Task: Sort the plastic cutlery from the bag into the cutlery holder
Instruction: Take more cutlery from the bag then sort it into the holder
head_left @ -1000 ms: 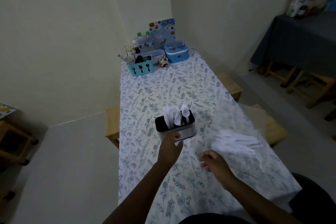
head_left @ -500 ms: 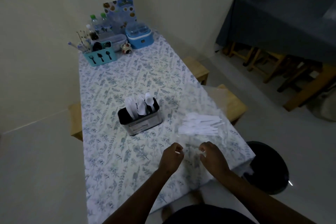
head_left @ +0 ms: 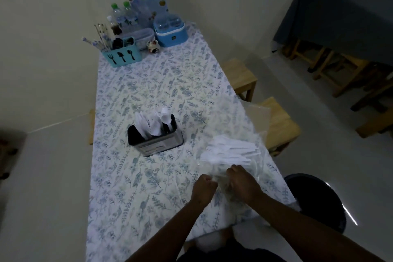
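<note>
A metal cutlery holder [head_left: 157, 146] with a dark inside stands mid-table and has several white plastic pieces upright in it. To its right lies a clear plastic bag [head_left: 251, 132] with a pile of white plastic cutlery [head_left: 229, 152] inside. My left hand [head_left: 203, 188] and my right hand [head_left: 242, 183] are side by side at the bag's near end, both with curled fingers gripping the crumpled plastic. The fingertips are hidden in the folds.
At the table's far end stand a blue cutlery caddy [head_left: 122, 55], water bottles [head_left: 123, 16], a blue lidded box [head_left: 171, 31] and a small figurine [head_left: 153, 45]. Wooden stools [head_left: 276, 123] sit along the right side. A dark bin [head_left: 316, 202] is by my right arm.
My left hand left the holder and came back to the bag's near end. Both hands closed in on the bag and now grip its plastic. The camera view shifted.
</note>
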`<move>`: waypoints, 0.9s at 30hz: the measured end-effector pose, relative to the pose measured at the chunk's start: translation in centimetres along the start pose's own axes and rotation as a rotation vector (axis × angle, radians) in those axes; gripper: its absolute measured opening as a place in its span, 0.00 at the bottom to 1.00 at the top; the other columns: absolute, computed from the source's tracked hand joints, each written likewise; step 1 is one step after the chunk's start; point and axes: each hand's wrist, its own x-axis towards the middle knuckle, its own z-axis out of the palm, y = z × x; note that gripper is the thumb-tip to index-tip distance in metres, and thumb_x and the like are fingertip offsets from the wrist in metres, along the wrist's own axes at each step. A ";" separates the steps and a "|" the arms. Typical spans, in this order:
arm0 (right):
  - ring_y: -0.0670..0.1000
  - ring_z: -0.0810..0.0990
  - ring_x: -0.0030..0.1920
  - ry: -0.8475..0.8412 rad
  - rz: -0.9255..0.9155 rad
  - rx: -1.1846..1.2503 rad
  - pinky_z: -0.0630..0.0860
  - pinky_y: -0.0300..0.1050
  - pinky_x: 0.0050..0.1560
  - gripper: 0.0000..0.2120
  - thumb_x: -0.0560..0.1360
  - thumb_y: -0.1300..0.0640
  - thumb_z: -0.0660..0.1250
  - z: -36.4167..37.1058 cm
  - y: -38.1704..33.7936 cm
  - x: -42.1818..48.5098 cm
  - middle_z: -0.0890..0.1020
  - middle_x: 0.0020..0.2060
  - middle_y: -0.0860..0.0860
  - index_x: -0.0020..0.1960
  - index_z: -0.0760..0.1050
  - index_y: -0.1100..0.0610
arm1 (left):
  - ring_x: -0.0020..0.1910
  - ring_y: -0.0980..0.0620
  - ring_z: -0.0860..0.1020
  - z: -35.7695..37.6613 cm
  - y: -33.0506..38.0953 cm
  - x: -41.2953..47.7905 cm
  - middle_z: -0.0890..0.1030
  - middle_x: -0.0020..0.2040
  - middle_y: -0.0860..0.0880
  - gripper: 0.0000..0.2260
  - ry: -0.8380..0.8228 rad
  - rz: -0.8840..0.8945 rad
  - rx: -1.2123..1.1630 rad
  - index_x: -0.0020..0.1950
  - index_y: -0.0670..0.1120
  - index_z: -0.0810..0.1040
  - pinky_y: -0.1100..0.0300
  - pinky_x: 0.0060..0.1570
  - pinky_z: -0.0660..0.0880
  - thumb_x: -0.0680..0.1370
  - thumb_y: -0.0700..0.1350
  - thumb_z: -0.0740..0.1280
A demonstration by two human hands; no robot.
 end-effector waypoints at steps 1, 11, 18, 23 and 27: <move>0.50 0.76 0.36 0.030 -0.039 0.017 0.66 0.41 0.44 0.06 0.65 0.60 0.56 0.0 0.2 0.3 0.76 0.34 0.50 0.35 0.71 0.54 | 0.39 0.49 0.79 0.4 -0.1 0.2 0.81 0.39 0.45 0.11 -0.022 -0.054 -0.099 0.42 0.43 0.79 0.55 0.41 0.76 0.66 0.50 0.67; 0.48 0.76 0.43 -0.036 -0.101 0.415 0.70 0.39 0.44 0.15 0.75 0.50 0.56 0.4 -0.8 0.3 0.79 0.41 0.50 0.43 0.79 0.55 | 0.34 0.47 0.77 0.8 1.5 0.3 0.79 0.39 0.40 0.05 0.056 -0.259 -0.348 0.45 0.38 0.76 0.60 0.32 0.75 0.78 0.35 0.61; 0.50 0.75 0.48 0.169 0.005 0.333 0.76 0.43 0.47 0.09 0.72 0.57 0.64 -0.9 2.6 0.5 0.79 0.48 0.49 0.51 0.79 0.52 | 0.41 0.41 0.82 -0.1 0.3 1.5 0.84 0.41 0.38 0.10 0.157 -0.228 -0.298 0.40 0.42 0.81 0.47 0.46 0.81 0.77 0.38 0.61; 0.57 0.77 0.53 0.187 0.346 0.087 0.77 0.52 0.47 0.16 0.69 0.56 0.68 -2.8 6.8 2.4 0.77 0.55 0.53 0.57 0.77 0.54 | 0.40 0.42 0.80 -0.6 0.6 2.0 0.82 0.43 0.34 0.09 0.187 -0.191 -0.331 0.42 0.40 0.80 0.45 0.45 0.79 0.77 0.36 0.61; 0.63 0.66 0.67 0.150 0.813 0.208 0.70 0.59 0.60 0.31 0.72 0.49 0.68 -3.7 10.0 3.3 0.66 0.70 0.62 0.70 0.65 0.60 | 0.45 0.38 0.81 -0.6 1.1 2.5 0.82 0.43 0.37 0.08 0.204 -0.185 -0.298 0.43 0.43 0.79 0.43 0.48 0.80 0.78 0.38 0.61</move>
